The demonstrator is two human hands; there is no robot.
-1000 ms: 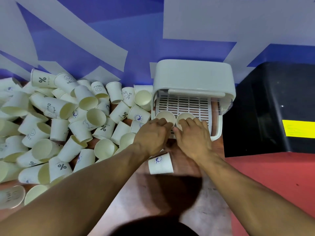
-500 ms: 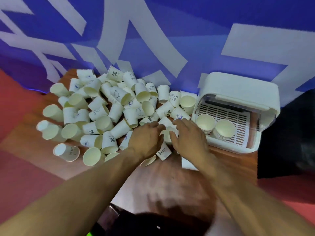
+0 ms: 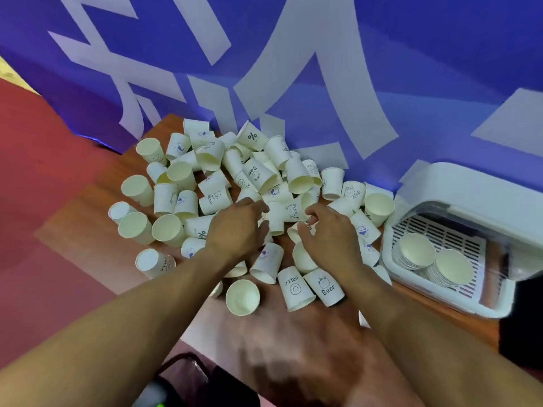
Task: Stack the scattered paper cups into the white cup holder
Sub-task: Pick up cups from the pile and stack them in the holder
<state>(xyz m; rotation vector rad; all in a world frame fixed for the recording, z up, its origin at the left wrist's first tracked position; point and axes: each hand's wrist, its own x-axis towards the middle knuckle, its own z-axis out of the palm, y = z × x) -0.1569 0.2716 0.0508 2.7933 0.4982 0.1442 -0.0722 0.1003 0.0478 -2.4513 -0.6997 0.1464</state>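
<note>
Several white paper cups [image 3: 211, 177] lie scattered in a heap on the wooden table [image 3: 88, 218]. My left hand [image 3: 238, 227] is down in the middle of the heap, fingers and thumb curled round a lying cup [image 3: 277, 223]. My right hand [image 3: 329, 233] is just to its right, fingers curled over a bunny-print cup [image 3: 292, 211]. Cups marked HELLO [image 3: 295, 287] and Bear [image 3: 324, 286] lie under my right wrist. The white cup holder [image 3: 470, 189] stands at the right, with two cup stacks [image 3: 414, 251] [image 3: 452, 265] upright in its slotted tray.
A blue wall with white shapes [image 3: 323, 69] rises right behind the table. Red floor [image 3: 44, 171] lies to the left. A black object [image 3: 526, 318] sits at the right edge beside the holder. A dark object [image 3: 182, 380] is below the table's near edge.
Both hands left the two stacks in the holder and moved left into the loose heap. My view swung left, so the holder now sits at the right edge.
</note>
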